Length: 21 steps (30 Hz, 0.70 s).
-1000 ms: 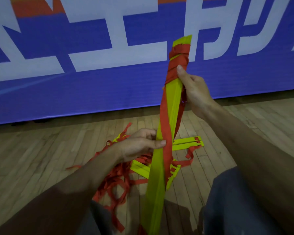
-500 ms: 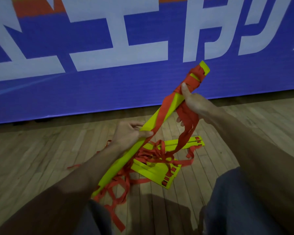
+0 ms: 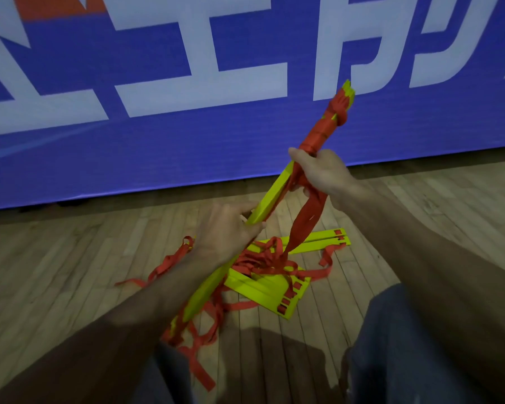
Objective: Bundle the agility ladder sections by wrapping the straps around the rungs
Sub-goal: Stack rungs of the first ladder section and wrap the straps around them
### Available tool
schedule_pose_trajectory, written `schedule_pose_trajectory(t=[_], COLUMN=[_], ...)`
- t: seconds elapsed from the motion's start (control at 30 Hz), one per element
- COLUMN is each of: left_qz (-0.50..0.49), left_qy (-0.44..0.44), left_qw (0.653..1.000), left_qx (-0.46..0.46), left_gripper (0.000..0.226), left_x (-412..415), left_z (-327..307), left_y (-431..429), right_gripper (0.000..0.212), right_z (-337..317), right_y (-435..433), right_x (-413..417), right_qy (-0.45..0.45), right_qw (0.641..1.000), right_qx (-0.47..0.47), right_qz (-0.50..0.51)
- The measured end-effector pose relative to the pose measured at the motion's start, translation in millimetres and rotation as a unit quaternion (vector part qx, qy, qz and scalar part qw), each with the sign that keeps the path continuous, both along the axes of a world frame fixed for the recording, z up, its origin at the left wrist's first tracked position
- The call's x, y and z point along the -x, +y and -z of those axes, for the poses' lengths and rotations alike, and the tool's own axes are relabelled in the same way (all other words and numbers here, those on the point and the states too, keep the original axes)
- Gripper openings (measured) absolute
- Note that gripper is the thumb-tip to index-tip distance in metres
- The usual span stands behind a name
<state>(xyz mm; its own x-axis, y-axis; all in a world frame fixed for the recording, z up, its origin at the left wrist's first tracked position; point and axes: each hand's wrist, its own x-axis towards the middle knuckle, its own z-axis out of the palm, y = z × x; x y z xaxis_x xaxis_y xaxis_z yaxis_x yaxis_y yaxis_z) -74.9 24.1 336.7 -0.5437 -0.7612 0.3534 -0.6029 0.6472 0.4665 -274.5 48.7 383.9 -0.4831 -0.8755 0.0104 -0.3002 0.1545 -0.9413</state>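
Note:
A stack of yellow ladder rungs slants from lower left up to upper right in front of me. Its upper end is wound with red strap. My left hand grips the stack at its middle. My right hand grips the stack just below the wound part and holds a loose red strap that hangs down to the floor. More yellow rungs lie on the floor in a tangle of red straps.
A wooden floor spreads all around. A blue banner wall with large white characters stands close behind. My legs in grey trousers are at the bottom right. Red strap ends trail between my knees.
The rung stack went from upright to slanted, its top swinging right and down. More red strap is wound near the top. My right hand shifted to hold the hanging strap against the stack.

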Motion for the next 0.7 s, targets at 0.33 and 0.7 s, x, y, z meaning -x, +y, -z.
schedule_pose_trajectory(t=[0.33, 0.7], left_qz=[0.047, 0.294], left_qy=[0.216, 0.198], left_qw=[0.925, 0.684], left_qx=[-0.309, -0.638], left_gripper=[0.022, 0.069], left_x=[-2.7, -17.3], left_z=[-0.3, -2.7], left_y=[-15.1, -14.7], right_gripper=[0.030, 0.028], right_z=[-6.4, -27.5], right_y=[6.8, 21.0], right_x=[8.8, 8.2], right_qy=[0.016, -0.157], right_qw=[0.989, 0.944], right_qx=[0.115, 0.193], right_qz=[-0.087, -0.216])
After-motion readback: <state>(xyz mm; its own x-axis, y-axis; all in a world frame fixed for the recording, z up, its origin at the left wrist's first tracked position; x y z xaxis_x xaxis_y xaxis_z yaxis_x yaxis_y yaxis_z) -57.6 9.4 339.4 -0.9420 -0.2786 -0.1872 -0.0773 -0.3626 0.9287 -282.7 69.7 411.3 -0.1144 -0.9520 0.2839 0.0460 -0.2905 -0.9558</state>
